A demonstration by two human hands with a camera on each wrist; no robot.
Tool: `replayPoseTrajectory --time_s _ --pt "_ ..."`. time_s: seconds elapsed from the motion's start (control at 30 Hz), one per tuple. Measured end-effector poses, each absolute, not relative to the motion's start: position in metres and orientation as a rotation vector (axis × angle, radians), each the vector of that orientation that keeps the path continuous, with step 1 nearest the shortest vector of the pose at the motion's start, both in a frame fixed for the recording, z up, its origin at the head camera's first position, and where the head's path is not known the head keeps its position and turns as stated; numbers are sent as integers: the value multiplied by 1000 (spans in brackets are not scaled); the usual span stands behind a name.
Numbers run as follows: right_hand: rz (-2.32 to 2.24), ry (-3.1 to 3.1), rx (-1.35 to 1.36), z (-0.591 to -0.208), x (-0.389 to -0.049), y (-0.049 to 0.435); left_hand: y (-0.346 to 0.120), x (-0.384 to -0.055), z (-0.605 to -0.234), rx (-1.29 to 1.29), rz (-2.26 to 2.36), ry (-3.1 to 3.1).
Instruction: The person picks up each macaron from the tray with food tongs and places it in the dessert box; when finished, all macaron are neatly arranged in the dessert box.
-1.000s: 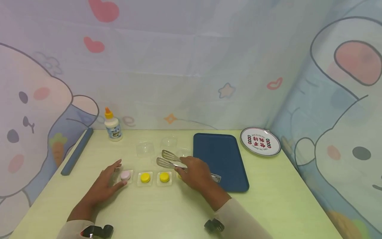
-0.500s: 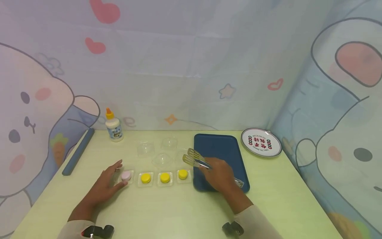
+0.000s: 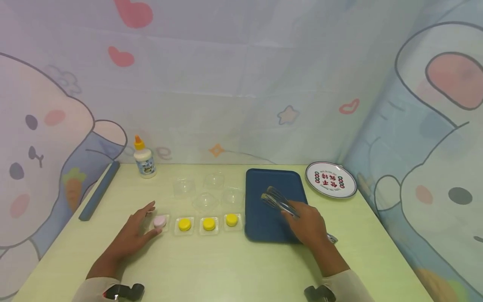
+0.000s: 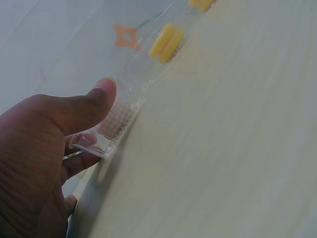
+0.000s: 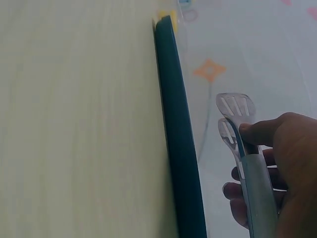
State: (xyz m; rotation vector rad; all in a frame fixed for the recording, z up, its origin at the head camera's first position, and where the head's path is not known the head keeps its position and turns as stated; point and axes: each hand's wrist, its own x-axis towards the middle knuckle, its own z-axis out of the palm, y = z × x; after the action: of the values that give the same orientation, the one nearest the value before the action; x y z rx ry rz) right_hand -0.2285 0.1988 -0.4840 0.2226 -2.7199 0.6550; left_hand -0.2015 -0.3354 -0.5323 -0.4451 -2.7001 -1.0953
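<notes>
My left hand (image 3: pixel 130 235) holds a small clear plastic box base (image 4: pixel 106 146) at the left end of the row, thumb on its near side and fingers on its far side. A pink macaron (image 3: pixel 160 221) sits in it. To its right, yellow macarons (image 3: pixel 185 224) stand in clear bases of their own, one in each. My right hand (image 3: pixel 307 224) grips metal tongs (image 5: pixel 257 188) with slotted ends, over the dark blue tray (image 3: pixel 260 226). The slotted ends are slightly apart, with nothing between them.
Clear plastic lids (image 3: pixel 205 202) stand behind the macaron row. A glue bottle (image 3: pixel 144 161) with an orange tip is at the back left, beside a blue-grey bar (image 3: pixel 99 193). A white printed plate (image 3: pixel 331 180) rests at the back right. A cartoon-printed curtain (image 3: pixel 241 84) surrounds the table.
My right hand has moved right with the tongs, from over the rightmost yellow macaron to over the blue tray. That macaron is now uncovered. The left hand has stayed put.
</notes>
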Motion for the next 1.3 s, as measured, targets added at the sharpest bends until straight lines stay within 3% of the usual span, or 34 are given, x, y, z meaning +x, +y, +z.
replayPoseTrajectory --time_s 1.0,1.3 --pt "581 -2440 54 -511 -237 291 -334 -200 -531 -420 -1086 -2729" --pt "620 -2557 -159 -511 -233 311 -334 -201 -532 -426 -1063 -2725"
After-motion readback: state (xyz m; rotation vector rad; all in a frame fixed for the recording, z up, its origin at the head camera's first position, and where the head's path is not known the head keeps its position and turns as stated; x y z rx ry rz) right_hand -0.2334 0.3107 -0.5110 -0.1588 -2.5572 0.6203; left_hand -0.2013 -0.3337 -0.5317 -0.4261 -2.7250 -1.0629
